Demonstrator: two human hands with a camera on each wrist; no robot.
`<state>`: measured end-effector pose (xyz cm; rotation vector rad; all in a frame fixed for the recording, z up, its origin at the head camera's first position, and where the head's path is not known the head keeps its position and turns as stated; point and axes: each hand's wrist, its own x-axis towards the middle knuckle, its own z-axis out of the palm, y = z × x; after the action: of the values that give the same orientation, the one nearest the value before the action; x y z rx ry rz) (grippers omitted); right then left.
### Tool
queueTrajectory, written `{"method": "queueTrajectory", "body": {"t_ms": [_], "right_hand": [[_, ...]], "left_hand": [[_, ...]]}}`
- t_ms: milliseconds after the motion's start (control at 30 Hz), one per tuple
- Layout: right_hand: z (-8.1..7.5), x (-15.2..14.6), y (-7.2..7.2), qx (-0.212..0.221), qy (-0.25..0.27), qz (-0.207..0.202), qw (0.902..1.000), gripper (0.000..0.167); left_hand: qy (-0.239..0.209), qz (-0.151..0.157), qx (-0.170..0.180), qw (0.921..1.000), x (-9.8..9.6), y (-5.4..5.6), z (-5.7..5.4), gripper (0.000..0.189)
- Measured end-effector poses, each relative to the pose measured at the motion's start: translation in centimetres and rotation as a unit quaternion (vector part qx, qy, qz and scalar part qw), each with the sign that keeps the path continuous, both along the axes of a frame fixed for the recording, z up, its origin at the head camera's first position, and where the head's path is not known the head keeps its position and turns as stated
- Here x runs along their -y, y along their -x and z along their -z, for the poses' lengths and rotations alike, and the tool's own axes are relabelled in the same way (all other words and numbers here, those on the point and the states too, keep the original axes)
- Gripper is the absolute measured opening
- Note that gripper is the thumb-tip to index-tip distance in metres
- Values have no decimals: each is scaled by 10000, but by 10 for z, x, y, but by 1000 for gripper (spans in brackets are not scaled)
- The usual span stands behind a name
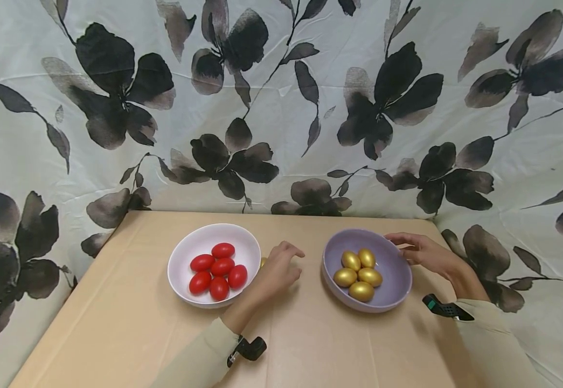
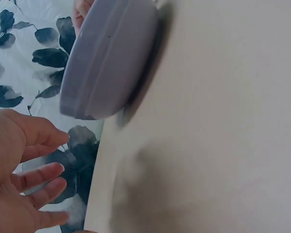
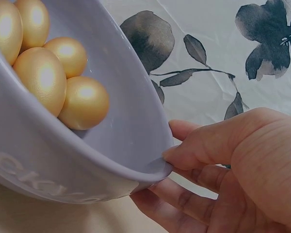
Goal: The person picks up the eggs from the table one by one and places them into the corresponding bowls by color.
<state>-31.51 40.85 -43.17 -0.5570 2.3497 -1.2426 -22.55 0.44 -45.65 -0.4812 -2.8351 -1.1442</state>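
Note:
My right hand (image 1: 429, 256) grips the rim of a purple bowl (image 1: 395, 280), thumb over the edge and fingers outside it in the right wrist view. Several gold eggs (image 1: 361, 291) lie together in that bowl. Between the two bowls is my left hand (image 1: 277, 272), its fingers loosely extended toward the purple bowl and holding nothing. Close by the left hand stands a white bowl (image 1: 184, 288) containing several red eggs (image 1: 219, 288). A sliver of another gold egg (image 1: 263, 262) shows between the white bowl's rim and the left hand, mostly hidden.
Both bowls stand on a table with a light tan cover (image 1: 116, 323). Behind it hangs a white cloth (image 1: 305, 134) with dark flowers, which also shows along the sides. Each wrist wears a black strapped device (image 1: 252, 348).

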Motion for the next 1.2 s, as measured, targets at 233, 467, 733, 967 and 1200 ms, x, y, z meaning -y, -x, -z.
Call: {"method": "queueTrajectory", "body": {"t_ms": [233, 467, 733, 967, 1200], "right_hand": [[0, -1, 3, 29, -18, 26, 10000, 51], [0, 0, 3, 31, -37, 53, 10000, 50], [1, -1, 6, -29, -1, -12, 10000, 50], [1, -1, 9, -36, -26, -17, 10000, 50], [0, 0, 9, 31, -23, -22, 10000, 50]], "left_hand": [[89, 4, 112, 9999, 1, -2, 7, 30], [437, -143, -223, 9987, 0, -9, 8, 27], [241, -84, -284, 9993, 1, -13, 10, 27], [461, -504, -254, 9973, 4, -16, 19, 35], [278, -482, -154, 9983, 7, -18, 26, 41]]}}
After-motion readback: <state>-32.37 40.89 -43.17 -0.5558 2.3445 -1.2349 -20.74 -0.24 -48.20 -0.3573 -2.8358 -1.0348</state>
